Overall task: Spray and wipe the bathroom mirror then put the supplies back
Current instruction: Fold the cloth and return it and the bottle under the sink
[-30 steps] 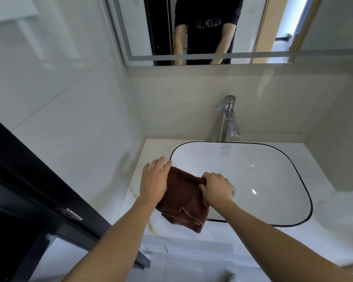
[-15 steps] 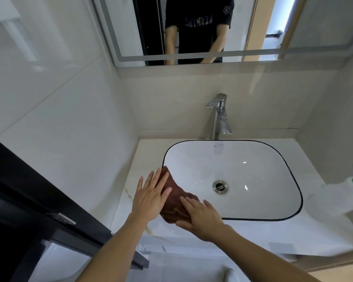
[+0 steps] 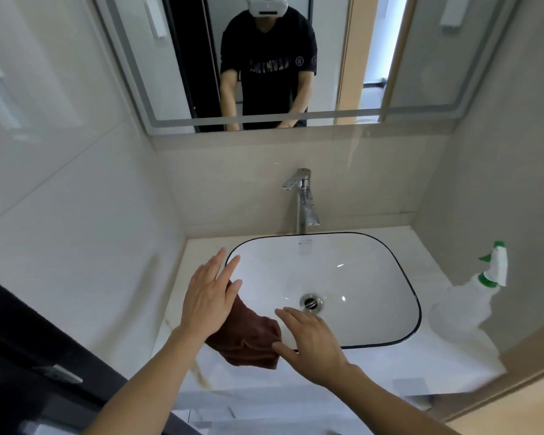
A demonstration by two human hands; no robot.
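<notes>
Mirror (image 3: 296, 58) hangs on the wall above the basin in the head view, reflecting a person in a black T-shirt with a white headset, both arms reaching down. Below it a chrome faucet (image 3: 303, 199) stands behind a white rectangular sink (image 3: 374, 309) with a thin black rim and a metal drain (image 3: 311, 302) at its middle.

A brown cloth (image 3: 248, 340) lies bunched over the sink's front-left rim, partly on the pale marble countertop (image 3: 390, 368). The left hand (image 3: 209, 301) is spread flat above the cloth's upper end, fingers straight and apart, gripping nothing; whether the palm touches the cloth I cannot tell. The right hand (image 3: 311, 343) is also spread, fingers straight and pointing left, its thumb at the cloth's right edge, holding nothing.

A white spray bottle (image 3: 465, 302) with a green and white trigger head stands on the countertop at the far right, just beside the sink and against the side wall, well apart from both hands.
</notes>
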